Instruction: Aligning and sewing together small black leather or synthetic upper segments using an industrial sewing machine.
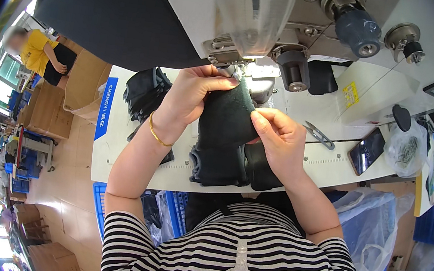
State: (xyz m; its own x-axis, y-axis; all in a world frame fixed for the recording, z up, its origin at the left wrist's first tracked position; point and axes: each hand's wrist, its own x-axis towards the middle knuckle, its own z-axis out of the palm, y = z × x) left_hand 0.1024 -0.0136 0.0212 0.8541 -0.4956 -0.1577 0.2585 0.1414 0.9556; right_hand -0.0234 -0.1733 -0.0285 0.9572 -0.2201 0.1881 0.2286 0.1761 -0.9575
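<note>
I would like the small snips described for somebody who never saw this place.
On the white table, find the right hand pinching dark fabric. Just to its right lie the snips. They are slim and metallic, with two parted blades, unlike the flat, dark, rectangular device farther right.

Sewing machine (292, 19): top cut off by upper edge. Its contact with black cloth (224, 120): too small to tell. Cloth hides some fingertips of left hand (192, 94) and right hand (281, 141). Striped shirt (279, 248) partly covers blue basket (179, 215). Clear bag (405, 152): contents indistinct. Distant person (38, 54): head blurred.
</note>
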